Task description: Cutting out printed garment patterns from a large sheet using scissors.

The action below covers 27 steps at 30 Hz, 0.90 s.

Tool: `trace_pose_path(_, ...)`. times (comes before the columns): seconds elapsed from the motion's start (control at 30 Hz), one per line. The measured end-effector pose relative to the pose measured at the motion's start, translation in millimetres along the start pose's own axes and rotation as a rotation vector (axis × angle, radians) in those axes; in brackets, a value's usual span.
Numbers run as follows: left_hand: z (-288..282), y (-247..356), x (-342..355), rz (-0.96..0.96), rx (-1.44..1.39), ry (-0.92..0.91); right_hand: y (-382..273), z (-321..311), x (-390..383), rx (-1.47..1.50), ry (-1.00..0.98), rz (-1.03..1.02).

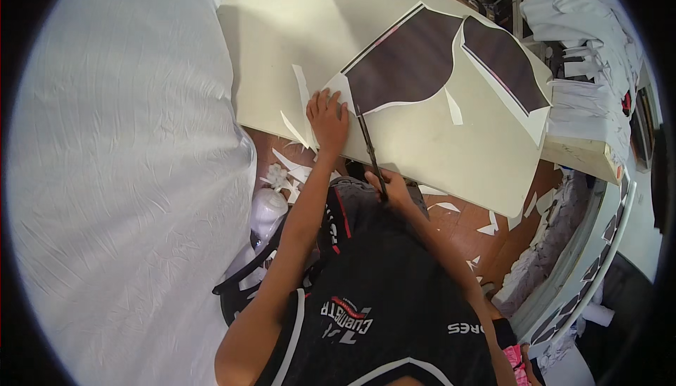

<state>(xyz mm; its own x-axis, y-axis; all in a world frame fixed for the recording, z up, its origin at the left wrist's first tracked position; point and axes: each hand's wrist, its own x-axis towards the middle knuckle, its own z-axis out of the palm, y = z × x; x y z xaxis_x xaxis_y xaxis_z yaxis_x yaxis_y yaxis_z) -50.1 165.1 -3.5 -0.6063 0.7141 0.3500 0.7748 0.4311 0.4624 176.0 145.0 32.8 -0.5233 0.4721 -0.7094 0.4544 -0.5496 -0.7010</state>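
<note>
My left hand (328,118) lies flat with its fingers apart, pressing on the white margin of a dark, curved-edge printed sheet (401,62). My right hand (394,190) grips long dark scissors (370,145) near the table's front edge. Their blades point away from me, and the tips meet the sheet's lower left corner, just right of my left hand. I cannot tell whether the blades are closed. A second dark printed piece (501,58) with a white border rests to the right of the first.
The pieces lie on a cream table (282,41). Thin white offcuts (454,108) are on it, and more scraps (487,224) litter the brown floor. A large white sheet (127,139) hangs along the left. White fabric (581,27) is piled at the right.
</note>
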Motion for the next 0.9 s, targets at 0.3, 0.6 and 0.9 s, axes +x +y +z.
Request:
trace_pose_path(0.3,3,-2,0,0.007,-0.024,0.028,-25,22,6,-0.017,0.043,0.025)
trace_pose_path(0.6,1,-2,2,-0.003,-0.02,0.039,-30,30,9,-0.066,0.115,-0.03)
trace_pose_path(0.9,-2,-3,3,0.014,-0.028,0.036,-35,23,21,-0.083,0.112,-0.016)
